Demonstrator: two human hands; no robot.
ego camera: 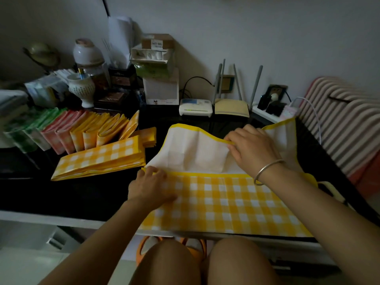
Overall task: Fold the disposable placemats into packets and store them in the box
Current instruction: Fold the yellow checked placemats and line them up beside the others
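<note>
Item: yellow checked placemat (216, 202), at the near edge of the dark table (61, 198); partly folded, white underside showing.
- Left hand (150, 186) grips the fold's left end.
- Right hand (253, 149) pinches the far yellow border.
- Left of the placemat: folded strip (98, 161), lying flat, unboxed.
- Further left: box (26, 140), with green, pink and yellow packets (107, 130) standing in it.

Judged well along; the placemat and strip remain.
</note>
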